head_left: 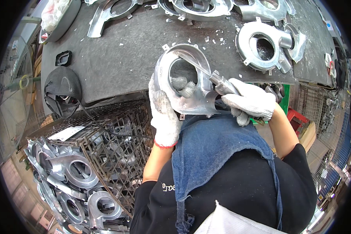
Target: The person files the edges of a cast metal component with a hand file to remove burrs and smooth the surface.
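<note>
My left hand (165, 113) wears a white glove with grey fingers and grips a silver, snail-shaped metal housing (201, 105). Its thumb side lies along the left wall, and grey fingertips show through the round opening. In my right hand (250, 100), also gloved, is a silver, round-bodied hand-held power tool (223, 84) with a long, thin file-like blade. The blade reaches up and left across the housing, close to the inside of its raised rim. Whether it touches the metal I cannot tell. The housing is held up at the table's near edge, over my blue apron (218, 144).
Several similar housings lie along the far side of the dark table (117, 66), one housing (257, 46) at right. Metal chips are scattered there. A black mesh cap (62, 91) sits at the left edge. Below left, a wire cage (117, 156) holds more castings (76, 171).
</note>
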{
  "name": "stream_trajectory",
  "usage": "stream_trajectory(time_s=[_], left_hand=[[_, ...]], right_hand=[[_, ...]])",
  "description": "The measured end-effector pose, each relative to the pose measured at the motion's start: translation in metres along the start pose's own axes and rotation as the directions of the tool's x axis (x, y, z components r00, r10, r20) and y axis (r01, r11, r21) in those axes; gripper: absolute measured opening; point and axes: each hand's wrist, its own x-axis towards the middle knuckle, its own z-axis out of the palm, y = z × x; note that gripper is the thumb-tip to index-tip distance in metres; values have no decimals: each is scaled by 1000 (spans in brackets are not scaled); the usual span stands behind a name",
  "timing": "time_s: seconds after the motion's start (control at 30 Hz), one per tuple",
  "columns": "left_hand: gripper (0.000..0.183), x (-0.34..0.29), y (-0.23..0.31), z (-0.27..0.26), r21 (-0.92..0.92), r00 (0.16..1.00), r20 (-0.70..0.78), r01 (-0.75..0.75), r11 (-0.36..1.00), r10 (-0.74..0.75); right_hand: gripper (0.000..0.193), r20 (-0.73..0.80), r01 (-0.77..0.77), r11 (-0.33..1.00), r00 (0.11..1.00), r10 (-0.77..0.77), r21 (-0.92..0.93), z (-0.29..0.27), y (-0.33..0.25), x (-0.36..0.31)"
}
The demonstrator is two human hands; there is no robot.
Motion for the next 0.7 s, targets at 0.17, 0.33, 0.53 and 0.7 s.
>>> stream_trajectory(time_s=[0.17,0.33,0.53,0.7], left_hand=[[65,-7,-18,3,-208,991,-30,123,970,-132],[80,-16,6,5,-352,930,145,369,860,-339],[72,-39,-31,4,-22,993,112,50,999,-48],[69,4,13,-10,-353,993,62,114,928,-98]], right_hand=[[44,35,56,994,998,-59,92,-3,22,13],[46,107,-112,957,990,87,266,-6,33,-11],[45,124,-72,971,991,44,227,-4,49,-17],[48,98,-48,959,995,21,279,3,19,-16]])
